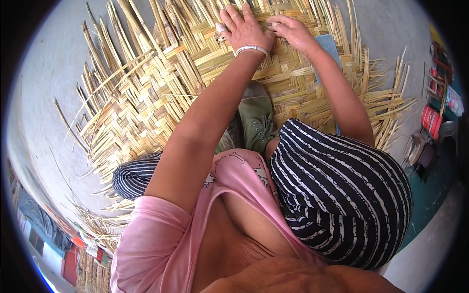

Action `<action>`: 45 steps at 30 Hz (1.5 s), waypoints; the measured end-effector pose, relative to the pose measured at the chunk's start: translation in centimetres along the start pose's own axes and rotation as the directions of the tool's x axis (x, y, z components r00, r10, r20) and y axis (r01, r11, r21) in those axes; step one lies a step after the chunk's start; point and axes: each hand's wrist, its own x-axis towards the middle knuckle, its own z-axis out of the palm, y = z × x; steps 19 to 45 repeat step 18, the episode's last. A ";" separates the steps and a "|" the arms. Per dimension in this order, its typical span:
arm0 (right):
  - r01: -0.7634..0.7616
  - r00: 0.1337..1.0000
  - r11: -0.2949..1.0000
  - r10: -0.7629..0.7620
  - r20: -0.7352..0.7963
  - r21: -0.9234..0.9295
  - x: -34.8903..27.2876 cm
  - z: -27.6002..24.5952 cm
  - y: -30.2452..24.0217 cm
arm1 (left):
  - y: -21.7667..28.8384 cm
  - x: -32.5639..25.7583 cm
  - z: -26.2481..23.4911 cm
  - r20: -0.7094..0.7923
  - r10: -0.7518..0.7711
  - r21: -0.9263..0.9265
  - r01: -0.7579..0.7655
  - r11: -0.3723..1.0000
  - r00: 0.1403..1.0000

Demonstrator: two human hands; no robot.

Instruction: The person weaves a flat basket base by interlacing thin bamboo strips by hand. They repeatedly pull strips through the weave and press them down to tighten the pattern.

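Note:
A large woven mat [215,68] of split, straw-coloured reeds lies on the floor in front of me, its long loose ends sticking out around the edges. My left hand [245,33] rests flat on its far part with the fingers spread; one finger has a pale wrapping, and a white bangle circles the wrist. Just to the right, my right hand [295,35] is closed, thumb and fingers pinched at a reed strip in the weave. The strip's exact course is hidden by the fingers. A flat blue piece [328,48] shows beside my right forearm.
My green shoe [256,117] stands on the near part of the mat, between striped trouser legs. Grey floor [49,73] surrounds the mat. Loose reeds [97,219] lie at lower left. A red container [432,121] and other items stand along the right side.

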 end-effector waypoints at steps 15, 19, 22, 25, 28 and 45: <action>-0.045 0.997 0.989 0.036 0.069 0.143 -2.0 -1.4 0.1 | -5.3 1.2 0.3 -0.194 0.245 -0.260 -0.291 0.921 0.950; -0.048 0.998 0.987 0.042 0.043 0.156 -3.0 -1.2 0.6 | -6.2 4.0 1.1 -0.259 0.276 -0.237 -0.338 0.911 0.926; -0.048 0.998 0.987 0.042 0.043 0.156 -3.0 -1.2 0.6 | -6.2 4.0 1.1 -0.259 0.276 -0.237 -0.338 0.911 0.926; -0.048 0.998 0.987 0.042 0.043 0.156 -3.0 -1.2 0.6 | -6.2 4.0 1.1 -0.259 0.276 -0.237 -0.338 0.911 0.926; -0.048 0.998 0.987 0.042 0.043 0.156 -3.0 -1.2 0.6 | -6.2 4.0 1.1 -0.259 0.276 -0.237 -0.338 0.911 0.926; -0.048 0.998 0.987 0.042 0.043 0.156 -3.0 -1.2 0.6 | -6.2 4.0 1.1 -0.259 0.276 -0.237 -0.338 0.911 0.926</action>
